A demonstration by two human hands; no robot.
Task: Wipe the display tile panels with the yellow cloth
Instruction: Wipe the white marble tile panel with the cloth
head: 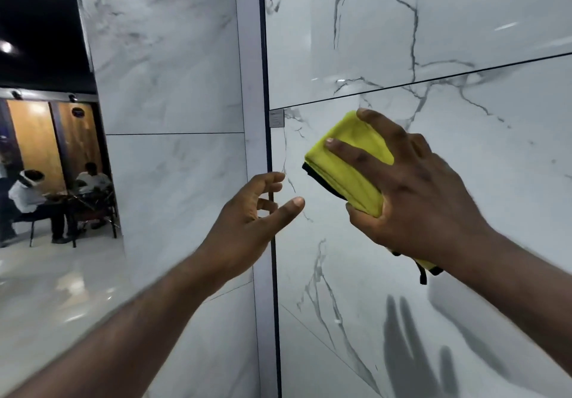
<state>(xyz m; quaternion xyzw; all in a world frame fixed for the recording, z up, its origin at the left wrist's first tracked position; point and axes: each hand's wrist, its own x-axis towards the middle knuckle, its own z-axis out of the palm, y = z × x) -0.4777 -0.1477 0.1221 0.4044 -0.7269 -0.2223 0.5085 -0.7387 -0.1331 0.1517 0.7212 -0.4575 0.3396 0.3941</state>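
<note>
Two hands are up at the display. The right hand (411,193) holds a folded yellow cloth (349,162): fingers spread over its front, thumb tucked under its lower edge. The cloth sits at the upper left part of the lower tile (495,156) on the right panel, just below the dark joint line. It looks pressed to the glossy face, though contact is not certain from here.

The left hand (247,221) holds nothing. Its fingers are loosely bent and its thumb is out, right at the dark edge strip (270,150) between the two panels. Whether it touches the strip I cannot tell. A small label (276,118) sits at the tile's top left corner, near the cloth.

Progress, as a judgement: wiping appears under way on this one tile. No streaks, damp marks or dust lines show, so wiped and unwiped areas cannot be separated. The upper tile (371,41), the left panel (161,88) and the tile's lower reach may all remain.

Far left, people sit on chairs (31,193) on a shiny floor (46,289).
</note>
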